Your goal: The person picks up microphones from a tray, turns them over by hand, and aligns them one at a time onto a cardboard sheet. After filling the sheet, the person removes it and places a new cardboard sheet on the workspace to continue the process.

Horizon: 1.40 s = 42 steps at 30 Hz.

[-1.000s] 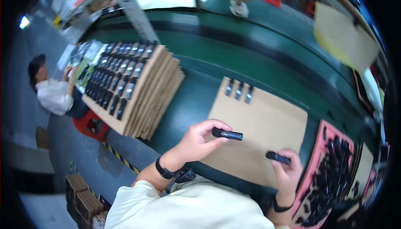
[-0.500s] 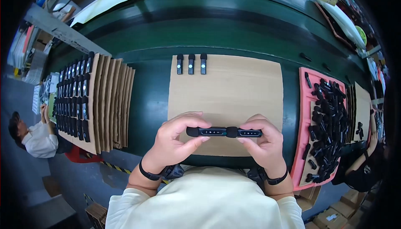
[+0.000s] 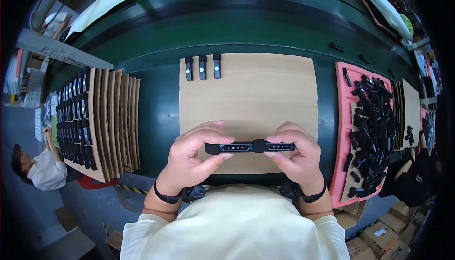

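Two small black mics are held end to end over the near part of a cardboard sheet (image 3: pixel 265 94) on the green bench (image 3: pixel 159 113). The left hand (image 3: pixel 196 153) pinches the left mic (image 3: pixel 237 147) between thumb and fingers, closed to its thickness, close to the foam cap at its left end. The right hand (image 3: pixel 298 151) grips the right mic (image 3: pixel 280 147) the same way, thumb and fingers just beyond its foam cap. Both long axes run left to right, almost in one line, button faces up, the left mic's bare end seeming to touch the right mic's cap. Three more mics (image 3: pixel 203 68) stand in a row at the sheet's far left corner, their long axes pointing away from the person, caps at the far edge; the held pair thus lies about a quarter turn off that row. The row is ahead of the fingers, nearer the left hand. Beyond the right hand, a pink tray (image 3: pixel 339 132) bears a loose heap of mics (image 3: pixel 372 127). How high the pair is above the sheet, I cannot tell.
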Available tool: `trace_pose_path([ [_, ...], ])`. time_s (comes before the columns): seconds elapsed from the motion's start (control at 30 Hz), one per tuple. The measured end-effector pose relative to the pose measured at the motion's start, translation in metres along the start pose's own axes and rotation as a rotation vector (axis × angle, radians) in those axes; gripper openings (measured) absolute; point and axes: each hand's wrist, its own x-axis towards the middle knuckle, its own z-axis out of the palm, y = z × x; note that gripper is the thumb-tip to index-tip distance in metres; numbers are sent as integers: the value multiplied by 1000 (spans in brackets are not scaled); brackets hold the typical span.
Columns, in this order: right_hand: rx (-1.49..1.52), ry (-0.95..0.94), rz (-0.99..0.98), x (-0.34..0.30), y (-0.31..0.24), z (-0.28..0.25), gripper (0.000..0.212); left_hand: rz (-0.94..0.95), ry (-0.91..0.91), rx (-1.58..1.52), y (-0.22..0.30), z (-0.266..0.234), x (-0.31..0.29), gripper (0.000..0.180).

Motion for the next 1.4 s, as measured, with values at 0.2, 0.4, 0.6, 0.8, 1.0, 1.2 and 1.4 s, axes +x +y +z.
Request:
trace_pose_path([
  [0.2,-2,12,-7,0,-1,0,26,32,-20,30,5,-1,3,25],
  [0.4,9,10,-20,-1,-2,0,26,62,-1,60,10,0,4,23],
  [0.6,154,98,103,-5,-5,-2,24,69,-23,179,4,9,14,30],
  [0.8,235,153,70,-2,-1,-11,29,74,-60,202,-7,11,17,30],
  [1.0,-186,-78,-128,10,-4,-5,35,81,-12,120,-6,14,16,28],
  [1.2,-173,-50,-174,19,-7,13,35,131,-19,120,-7,14,17,28],
  [1.4,-218,-104,-188,27,-9,10,32,175,1,195,-3,10,21,28],
])
